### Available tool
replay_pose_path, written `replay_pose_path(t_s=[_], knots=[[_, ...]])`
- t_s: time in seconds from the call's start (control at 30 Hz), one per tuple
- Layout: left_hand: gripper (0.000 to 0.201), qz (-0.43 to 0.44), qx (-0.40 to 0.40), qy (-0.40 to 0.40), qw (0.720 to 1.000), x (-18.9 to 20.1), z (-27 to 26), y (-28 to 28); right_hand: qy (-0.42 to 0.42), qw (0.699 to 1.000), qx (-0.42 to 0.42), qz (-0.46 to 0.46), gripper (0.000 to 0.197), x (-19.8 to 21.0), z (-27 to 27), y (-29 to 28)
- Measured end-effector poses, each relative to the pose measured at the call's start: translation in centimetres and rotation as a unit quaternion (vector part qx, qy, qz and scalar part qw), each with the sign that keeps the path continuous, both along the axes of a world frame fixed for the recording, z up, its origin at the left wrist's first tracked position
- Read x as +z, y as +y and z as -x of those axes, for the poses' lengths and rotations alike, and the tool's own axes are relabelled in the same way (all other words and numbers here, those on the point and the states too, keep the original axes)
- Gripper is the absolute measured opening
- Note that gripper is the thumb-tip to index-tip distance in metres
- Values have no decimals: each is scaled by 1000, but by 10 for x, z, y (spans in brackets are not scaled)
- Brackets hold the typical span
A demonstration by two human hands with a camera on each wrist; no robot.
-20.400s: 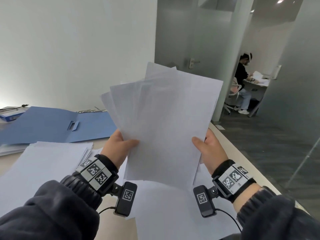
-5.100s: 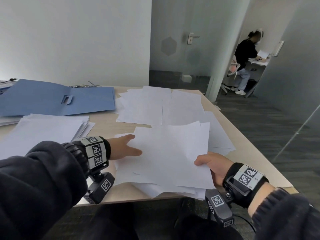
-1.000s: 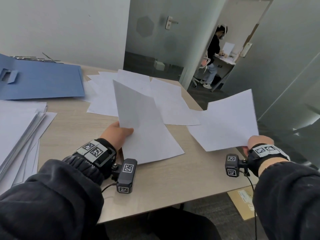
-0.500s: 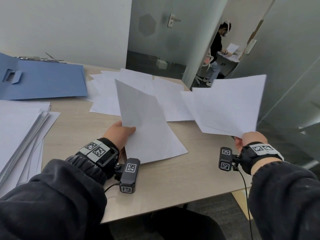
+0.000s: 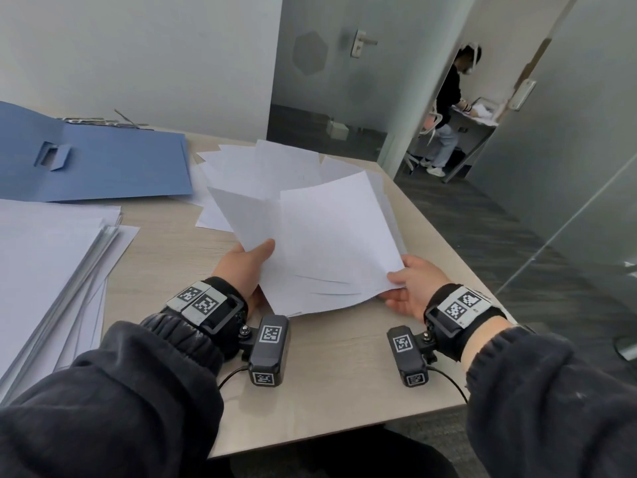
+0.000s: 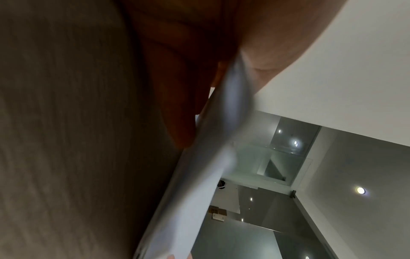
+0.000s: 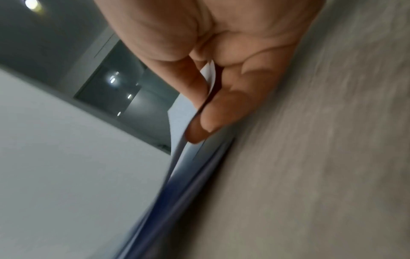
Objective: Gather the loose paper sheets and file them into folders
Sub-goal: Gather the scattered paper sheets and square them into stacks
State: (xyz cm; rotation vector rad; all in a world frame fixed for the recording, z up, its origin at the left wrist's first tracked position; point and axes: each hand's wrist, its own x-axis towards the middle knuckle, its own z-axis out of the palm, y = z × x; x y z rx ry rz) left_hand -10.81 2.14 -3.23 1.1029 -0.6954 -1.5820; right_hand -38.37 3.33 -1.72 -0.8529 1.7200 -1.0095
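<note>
I hold a loose bundle of white sheets (image 5: 324, 243) just above the wooden table (image 5: 344, 374). My left hand (image 5: 248, 267) grips its left edge with the thumb on top; the left wrist view shows the sheets (image 6: 213, 157) edge-on under that thumb. My right hand (image 5: 413, 288) pinches the lower right corner, and the right wrist view shows the paper edge (image 7: 208, 82) between thumb and fingers. More loose sheets (image 5: 262, 167) lie fanned on the table behind the bundle. An open blue folder (image 5: 103, 163) lies at the far left.
A thick stack of white paper (image 5: 44, 263) fills the near left of the table. Metal binder clips (image 5: 103, 120) lie behind the folder by the wall. The table's right edge (image 5: 458, 257) borders a dark floor and glass partition. A person (image 5: 448, 108) stands at a distant desk.
My right hand brought its sheets leftward from over the table's right edge and laid them onto the sheets in my left hand. Both hands now hold one bundle, lowered toward the table.
</note>
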Motion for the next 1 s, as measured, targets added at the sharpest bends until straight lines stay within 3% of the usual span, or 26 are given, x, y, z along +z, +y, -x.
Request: replay_pose_path(t_s=[0.27, 0.37, 0.47, 0.63, 0.87, 1.0], knots=[[29, -19, -12, 0, 1000, 1, -2, 2, 130, 974, 184, -27, 39, 0, -13, -11], [30, -22, -15, 5, 1000, 3, -3, 1, 188, 957, 220, -31, 28, 2, -12, -19], [42, -19, -1, -16, 1000, 1, -2, -1, 242, 950, 197, -22, 11, 7, -12, -29], [59, -5, 18, -55, 998, -1, -6, -8, 323, 945, 49, 15, 27, 13, 12, -65], [63, 5, 9, -71, 997, -6, -11, -18, 437, 888, 70, -127, 90, 11, 40, -100], [58, 6, 7, -72, 997, -7, -12, -19, 467, 868, 85, -147, 97, 7, 38, -115]])
